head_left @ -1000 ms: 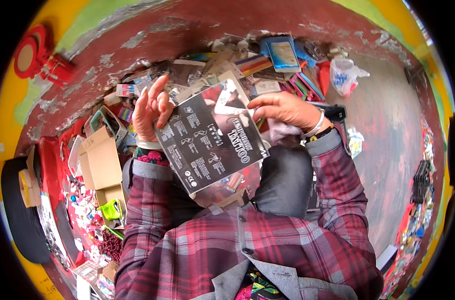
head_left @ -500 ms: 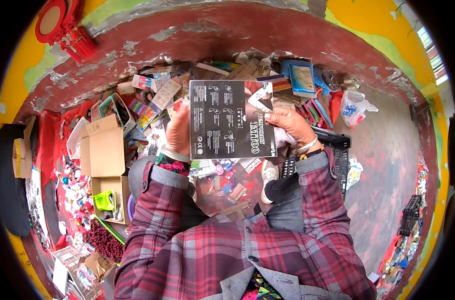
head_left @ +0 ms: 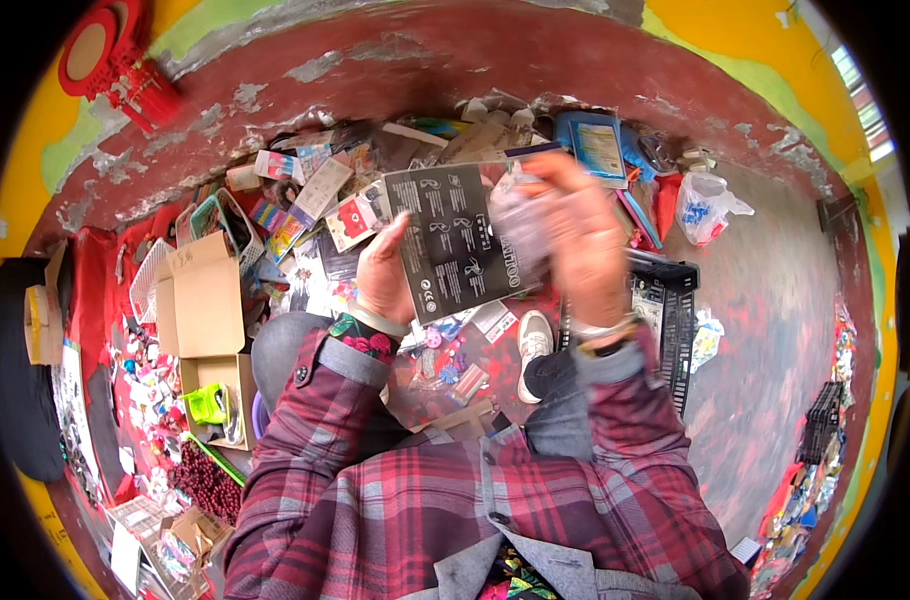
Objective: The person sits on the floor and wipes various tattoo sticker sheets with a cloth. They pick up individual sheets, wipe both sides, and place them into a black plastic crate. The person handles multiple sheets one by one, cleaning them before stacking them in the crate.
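- Left hand (head_left: 383, 275): grips left edge of the dark printed card (head_left: 455, 245).
- Right hand (head_left: 575, 240): blurred, closed on card's right side.
- Open cardboard box (head_left: 207, 300): lies left.

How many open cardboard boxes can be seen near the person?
1 clearly: an open cardboard box on the person's left, its flap raised, beside the left hand, which holds a dark printed card with the right hand. More may be hidden in the clutter.
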Demonstrator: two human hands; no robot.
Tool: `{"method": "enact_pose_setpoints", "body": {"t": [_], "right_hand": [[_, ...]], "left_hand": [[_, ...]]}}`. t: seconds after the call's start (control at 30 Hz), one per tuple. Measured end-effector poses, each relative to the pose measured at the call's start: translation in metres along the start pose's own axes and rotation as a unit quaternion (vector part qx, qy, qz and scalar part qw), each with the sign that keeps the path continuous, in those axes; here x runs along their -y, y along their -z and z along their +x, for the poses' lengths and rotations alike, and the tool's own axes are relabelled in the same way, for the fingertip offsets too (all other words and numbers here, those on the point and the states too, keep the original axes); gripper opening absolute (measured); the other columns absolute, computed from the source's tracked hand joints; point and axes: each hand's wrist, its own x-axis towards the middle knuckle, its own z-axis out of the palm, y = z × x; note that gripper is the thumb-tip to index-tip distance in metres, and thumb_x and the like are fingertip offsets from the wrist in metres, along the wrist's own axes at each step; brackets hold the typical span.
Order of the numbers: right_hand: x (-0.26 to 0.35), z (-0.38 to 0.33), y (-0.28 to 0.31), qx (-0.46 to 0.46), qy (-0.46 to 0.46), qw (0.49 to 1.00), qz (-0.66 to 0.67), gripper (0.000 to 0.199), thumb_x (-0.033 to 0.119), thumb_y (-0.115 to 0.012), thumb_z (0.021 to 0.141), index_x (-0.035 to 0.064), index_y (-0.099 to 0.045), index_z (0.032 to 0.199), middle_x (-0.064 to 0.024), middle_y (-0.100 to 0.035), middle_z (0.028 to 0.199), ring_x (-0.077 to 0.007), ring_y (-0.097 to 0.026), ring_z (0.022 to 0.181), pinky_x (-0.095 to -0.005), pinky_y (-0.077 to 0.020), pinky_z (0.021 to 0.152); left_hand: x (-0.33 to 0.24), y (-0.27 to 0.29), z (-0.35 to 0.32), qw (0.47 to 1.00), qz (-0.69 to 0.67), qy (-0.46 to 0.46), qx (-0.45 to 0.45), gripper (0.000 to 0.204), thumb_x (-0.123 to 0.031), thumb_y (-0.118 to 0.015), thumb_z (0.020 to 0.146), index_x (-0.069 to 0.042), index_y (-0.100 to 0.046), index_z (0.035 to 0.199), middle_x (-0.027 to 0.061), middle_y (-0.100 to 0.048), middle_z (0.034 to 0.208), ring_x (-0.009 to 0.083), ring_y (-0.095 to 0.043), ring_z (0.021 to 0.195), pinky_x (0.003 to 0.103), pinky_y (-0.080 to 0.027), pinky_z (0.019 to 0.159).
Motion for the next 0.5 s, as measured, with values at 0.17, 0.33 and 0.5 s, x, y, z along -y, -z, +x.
{"method": "enact_pose_setpoints", "body": {"t": [0.17, 0.33, 0.5], "right_hand": [[-0.066, -0.032, -0.054, 0.18, 0.179, 0.858, -0.446, 0.051, 0.04, -0.053, 0.087, 0.01, -0.048, 0.128, -0.0115, -0.045, 0.133, -0.0293, -0.036, 0.128, -0.0501, -0.0226, 0.103], [-0.076, -0.018, -0.045, 0.17, 0.187, 0.852, -0.459, 0.053, 0.037, -0.054, 0.087, 0.0106, -0.045, 0.132, -0.0145, -0.035, 0.142, -0.0332, -0.03, 0.132, -0.0515, -0.023, 0.104], [-0.094, 0.006, -0.02, 0.039, 0.169, 0.886, -0.431, 0.047, 0.025, -0.056, 0.088, 0.0056, -0.048, 0.13, -0.02, -0.026, 0.145, -0.0373, -0.025, 0.134, -0.0426, -0.026, 0.107]], "left_hand": [[0.013, 0.01, 0.006, 0.995, -0.048, -0.075, 0.041, 0.054, -0.052, -0.037, 0.094, -0.009, -0.049, 0.124, 0.0096, -0.055, 0.121, 0.0262, -0.052, 0.112, 0.041, -0.041, 0.098], [0.014, -0.007, -0.003, 0.996, -0.059, -0.06, 0.001, 0.054, -0.051, -0.036, 0.094, -0.011, -0.046, 0.128, 0.011, -0.052, 0.127, 0.0272, -0.05, 0.116, 0.042, -0.039, 0.1], [0.022, -0.015, -0.007, 0.996, -0.03, 0.027, 0.082, 0.068, -0.058, -0.029, 0.093, -0.007, -0.034, 0.138, 0.0115, -0.04, 0.139, 0.0276, -0.04, 0.127, 0.043, -0.031, 0.106]]}}
